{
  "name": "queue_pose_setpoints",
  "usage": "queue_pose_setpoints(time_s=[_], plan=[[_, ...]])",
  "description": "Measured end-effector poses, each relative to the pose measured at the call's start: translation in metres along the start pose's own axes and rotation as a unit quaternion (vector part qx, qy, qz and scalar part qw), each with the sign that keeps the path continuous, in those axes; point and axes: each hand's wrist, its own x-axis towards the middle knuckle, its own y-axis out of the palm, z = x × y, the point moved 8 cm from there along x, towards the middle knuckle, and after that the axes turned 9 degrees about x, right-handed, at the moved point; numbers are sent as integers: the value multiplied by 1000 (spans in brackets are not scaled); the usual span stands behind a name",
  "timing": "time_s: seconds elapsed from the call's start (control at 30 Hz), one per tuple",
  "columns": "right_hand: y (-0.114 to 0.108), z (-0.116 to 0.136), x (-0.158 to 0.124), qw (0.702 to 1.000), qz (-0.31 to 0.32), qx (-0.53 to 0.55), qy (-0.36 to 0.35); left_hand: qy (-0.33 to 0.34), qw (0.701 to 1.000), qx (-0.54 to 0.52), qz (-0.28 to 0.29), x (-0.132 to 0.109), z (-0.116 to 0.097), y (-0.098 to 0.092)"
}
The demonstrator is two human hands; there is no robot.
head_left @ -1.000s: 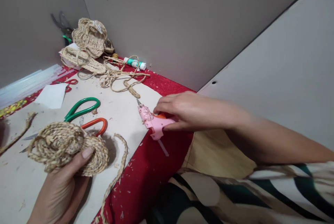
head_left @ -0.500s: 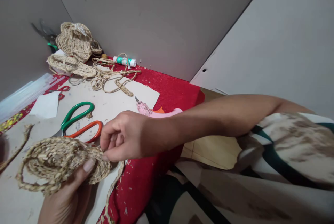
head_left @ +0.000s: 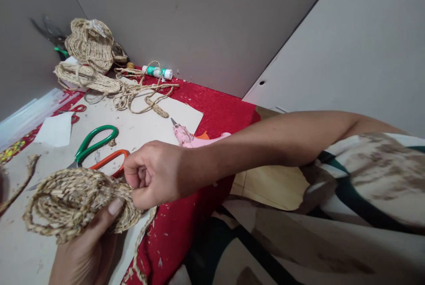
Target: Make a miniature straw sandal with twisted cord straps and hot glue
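My left hand [head_left: 88, 247] grips a coiled braided-straw piece [head_left: 71, 203] from below, its thumb pressed on the front face. The piece has a wide looped end at the left and a tighter coil at the right. At that right coil my right hand [head_left: 151, 174] is closed, thumb and forefinger pinching the edge of the braid. A loose braided cord [head_left: 142, 234] hangs from beneath the coil over the table edge. Scissors [head_left: 99, 145] with one green and one orange handle lie open just behind the piece.
A pink glue gun [head_left: 186, 135] lies behind my right wrist. Straw bundles [head_left: 91, 48], tangled cord [head_left: 133, 97] and a glue stick [head_left: 157, 72] sit at the back. Small red scissors [head_left: 77, 109], white paper [head_left: 55, 129] and plastic sleeves [head_left: 36, 112] lie left. Grey panels stand behind the red cloth [head_left: 219, 108].
The view has shifted slightly, so the background sits a little higher. Both hands keep their hold on the straw piece, with little visible movement.
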Motion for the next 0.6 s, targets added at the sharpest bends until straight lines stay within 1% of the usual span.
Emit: queue_pose_setpoints(time_s=[0.1, 0.27, 0.43, 0.53, 0.6], plan=[[2, -3, 1, 1000, 12, 14, 10, -1, 1000, -21, 3, -1, 0, 2], [3, -10, 3, 998, 10, 10, 55, -36, 999, -30, 19, 4, 13, 0], [1, -9, 5, 999, 3, 29, 44, -57, 996, -68, 29, 14, 25, -6], [1, -10, 6, 999, 5, 28, 38, -55, 994, -80, 54, 17, 28, -1], [4, -11, 7, 999, 19, 21, 41, -54, 993, -79, 73, 15, 28, 4]])
